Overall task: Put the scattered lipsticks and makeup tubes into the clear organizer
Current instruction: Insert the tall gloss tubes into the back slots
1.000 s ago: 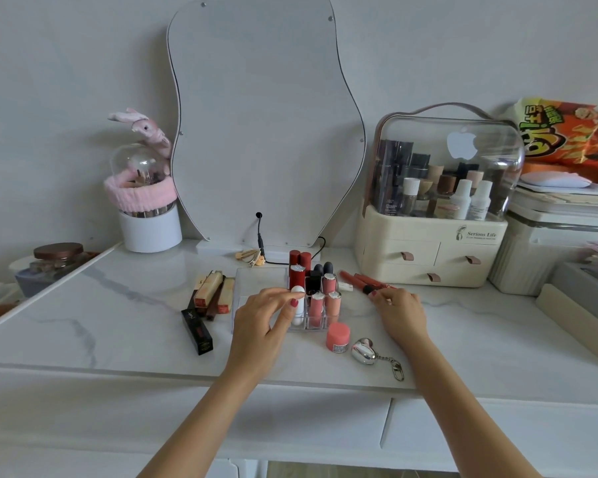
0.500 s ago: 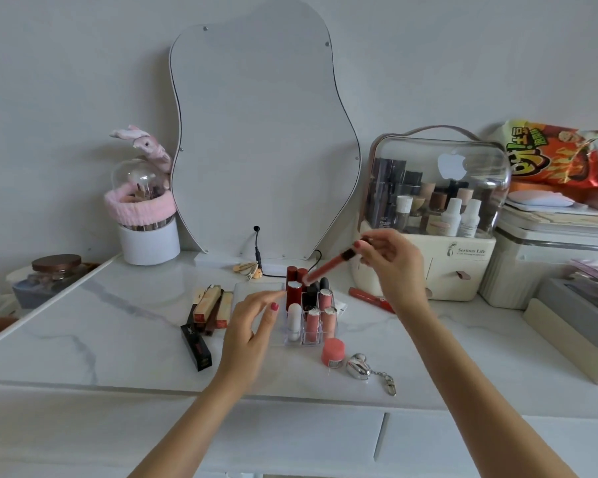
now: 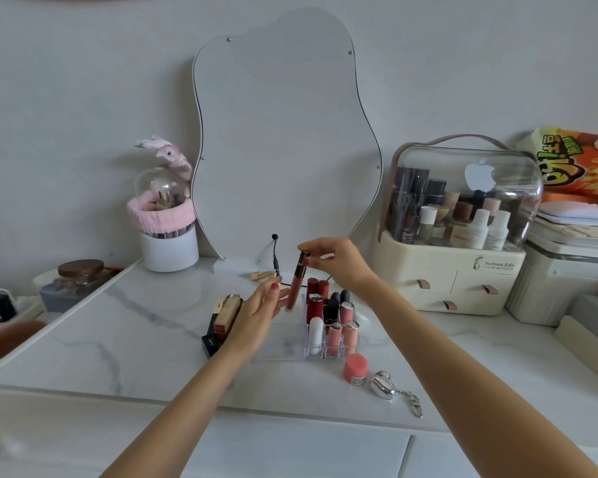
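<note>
The clear organizer (image 3: 283, 351) sits mid-table, with several lipsticks (image 3: 328, 317) standing in its right-hand cells. My right hand (image 3: 338, 262) pinches the dark cap of a long red lip gloss tube (image 3: 295, 288), holding it upright over the organizer's left part. My left hand (image 3: 258, 313) rests against the organizer's left side, fingers apart, fingertips close to the tube. A few gold and black lipstick boxes (image 3: 225, 317) lie to the left. In front stands a small pink jar (image 3: 355, 369).
A silver heart keychain (image 3: 385, 389) lies near the front edge. A wavy mirror (image 3: 285, 143) stands behind, with a white brush holder (image 3: 169, 248) to its left. A cream cosmetic case (image 3: 463, 236) and stacked boxes fill the right side.
My right hand picked the red gloss tube off the table at the right, lifted it, and brought it left, turning it upright over the organizer. My left hand stayed by the organizer.
</note>
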